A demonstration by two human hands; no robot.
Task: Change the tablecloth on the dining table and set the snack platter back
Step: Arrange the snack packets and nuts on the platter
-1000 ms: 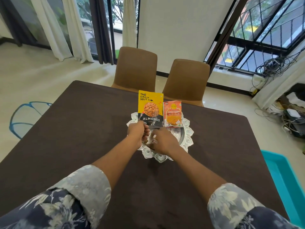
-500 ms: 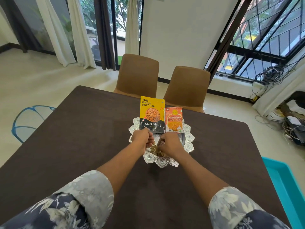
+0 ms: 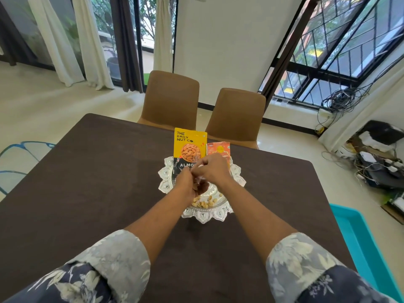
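Note:
A dark brown tablecloth [image 3: 98,171] covers the dining table. On it stands a silver scalloped platter [image 3: 205,216]. A yellow almonds pack [image 3: 189,143] and a smaller orange snack packet [image 3: 218,148] stand upright at the platter's far side. Both hands meet above the platter's middle. My left hand [image 3: 185,182] and my right hand [image 3: 213,169] have curled fingers that pinch a small clear packet between them; the packet is mostly hidden. Loose pale nuts [image 3: 204,203] lie on the near part of the platter, just below my hands.
Two brown chairs [image 3: 172,99] [image 3: 237,114] stand at the table's far edge. A teal tub [image 3: 371,248] sits on the floor by the right edge. Tangled cables and boxes [image 3: 376,158] crowd the right wall. A blue-framed net cover [image 3: 19,154] lies on the floor at left.
My hands have lifted and moved toward the far side of the platter, now overlapping the packs. Loose nuts now lie on the platter where my hands were.

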